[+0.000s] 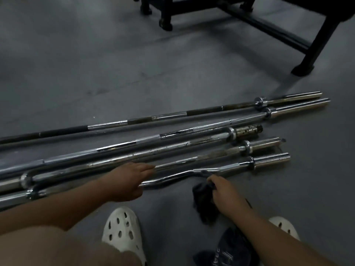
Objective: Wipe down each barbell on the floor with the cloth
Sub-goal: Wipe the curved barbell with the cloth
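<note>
Crouching over the row, you have the cranked curl bar (269, 159) as the one in hand; it is the nearest of five barbells lying side by side across the middle of the frame on the grey floor (96, 73). Your left hand (127, 182) lies palm down on its shaft at lower centre. The fingers are straight and pressed together, their tips reaching toward the next bar, so the hand steadies rather than grips. Your right hand (223, 191), just right of it, has its fingers curled round a bunch of the dark cloth (202, 198). The top of the cloth touches the bar at its right-hand bend and the rest hangs to the floor. Judgement: the wipe stands at the bend, with the shaft toward the chrome sleeve at right yet to cover. Recommendation: wrap the cloth fully round the shaft, not merely against the near face, and run it along in one direction. Press down with the left hand so the cranked bar does not roll. The four other barbells (192, 112) lie beyond, two showing dull patches that warrant firmer rubbing.
</note>
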{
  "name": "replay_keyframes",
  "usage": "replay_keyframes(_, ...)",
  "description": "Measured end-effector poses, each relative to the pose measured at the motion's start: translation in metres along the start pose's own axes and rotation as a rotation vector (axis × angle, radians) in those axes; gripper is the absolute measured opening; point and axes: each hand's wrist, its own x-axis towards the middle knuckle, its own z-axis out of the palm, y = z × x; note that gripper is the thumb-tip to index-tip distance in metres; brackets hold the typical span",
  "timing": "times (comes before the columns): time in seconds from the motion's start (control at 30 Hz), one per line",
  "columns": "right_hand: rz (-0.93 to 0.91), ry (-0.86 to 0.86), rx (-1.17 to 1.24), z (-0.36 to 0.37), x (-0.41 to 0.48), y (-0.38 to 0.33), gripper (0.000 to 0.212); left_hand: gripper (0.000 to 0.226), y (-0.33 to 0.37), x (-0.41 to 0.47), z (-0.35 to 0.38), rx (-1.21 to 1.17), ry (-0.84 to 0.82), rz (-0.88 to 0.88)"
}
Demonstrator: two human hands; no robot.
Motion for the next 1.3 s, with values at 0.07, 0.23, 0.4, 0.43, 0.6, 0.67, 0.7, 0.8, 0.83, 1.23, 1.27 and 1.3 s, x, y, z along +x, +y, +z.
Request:
replay_keyframes(0.07, 0.006, -0.048, -0.025, 0.011, 0.012, 0.005, 0.037, 0.064, -0.004, 0.014, 0.017, -0.090, -0.011, 0.003)
replay_keyframes(0.23, 0.004, 0.008, -0.042, 0.020, 0.052, 0.024, 0.044, 0.062, -0.003, 0.021, 0.060, -0.230, 0.016, 0.024)
replay_keyframes(0.4, 0.255, 0.196, -0.034, 0.023, 0.095, 0.040, 0.051, 0.070, -0.010, 0.036, 0.110, -0.269, -0.024, -0.099)
replay_keyframes(0.43, 0.279, 0.186, -0.058, 0.033, 0.099, 0.037, 0.051, 0.075, -0.008, 0.039, 0.120, -0.283, -0.034, -0.134)
replay_keyframes(0.6, 0.114, -0.036, -0.017, 0.103, 0.089, -0.023, 0.057, 0.081, 0.013, 0.039, 0.143, -0.318, -0.064, -0.212)
replay_keyframes(0.67, -0.068, -0.182, -0.065, 0.114, 0.085, -0.040, 0.063, 0.081, 0.012, 0.037, 0.141, -0.301, -0.063, -0.216)
replay_keyframes(0.7, -0.147, -0.212, -0.143, 0.112, 0.087, -0.036, 0.064, 0.081, 0.010, 0.036, 0.141, -0.294, -0.052, -0.214)
replay_keyframes(0.8, -0.131, -0.144, -0.284, 0.084, 0.101, 0.000, 0.064, 0.081, 0.005, 0.036, 0.136, -0.285, -0.064, -0.208)
replay_keyframes(0.83, -0.042, -0.078, -0.262, 0.078, 0.102, 0.008, 0.064, 0.082, 0.005, 0.036, 0.135, -0.287, -0.065, -0.205)
replay_keyframes(1.23, -0.087, -0.019, -0.451, 0.114, 0.099, -0.030, 0.053, 0.088, 0.006, 0.037, 0.133, -0.391, -0.117, -0.240)
replay_keyframes(1.27, -0.173, -0.090, -0.429, 0.125, 0.090, -0.046, 0.053, 0.088, 0.008, 0.039, 0.132, -0.373, -0.119, -0.234)
replay_keyframes(1.3, -0.276, -0.172, -0.422, 0.135, 0.080, -0.056, 0.054, 0.088, 0.009, 0.039, 0.130, -0.367, -0.118, -0.235)
